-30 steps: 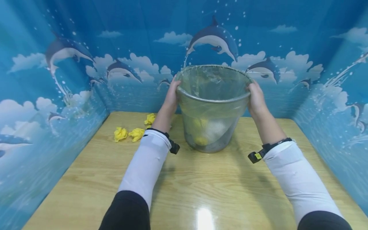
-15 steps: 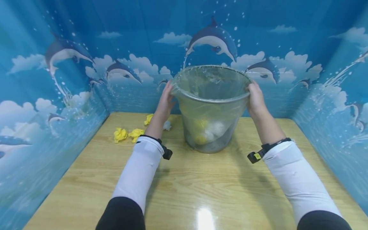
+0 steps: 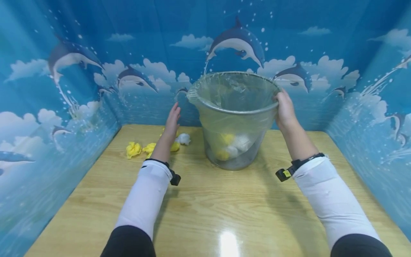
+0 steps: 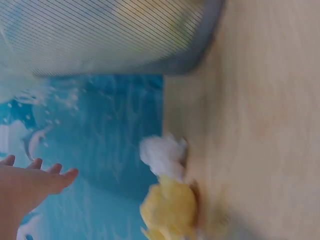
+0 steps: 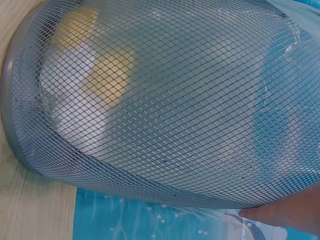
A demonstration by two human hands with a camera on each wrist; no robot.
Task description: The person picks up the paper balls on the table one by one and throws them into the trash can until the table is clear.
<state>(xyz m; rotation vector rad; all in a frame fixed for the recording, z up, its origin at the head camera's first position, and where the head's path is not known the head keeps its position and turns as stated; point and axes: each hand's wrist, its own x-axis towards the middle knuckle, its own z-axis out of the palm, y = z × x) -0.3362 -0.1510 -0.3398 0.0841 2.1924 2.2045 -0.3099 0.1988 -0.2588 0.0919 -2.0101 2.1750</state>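
Observation:
A silver mesh wastebasket (image 3: 237, 114) stands on the wooden table, lined with a thin clear plastic bag (image 3: 196, 93) folded over its rim. Through the mesh in the right wrist view show yellow paper (image 5: 112, 77) and white paper (image 5: 75, 117) at the bottom. My right hand (image 3: 285, 109) grips the rim on the right side, and its thumb (image 5: 280, 212) shows against the mesh. My left hand (image 3: 171, 121) is in the air left of the basket, fingers straight, holding nothing. Below and around it lie a white paper ball (image 3: 183, 139) and several crumpled yellow balls (image 3: 133, 150).
The wooden table (image 3: 205, 200) runs toward me with a bright reflection near the front. A blue curtain (image 3: 167, 53) printed with dolphins closes off the back and both sides. Black straps with small cameras sit on both wrists.
My left hand has let go of the basket's left rim and moved left and down. The white ball beside the basket has come into view. My right hand stays on the rim.

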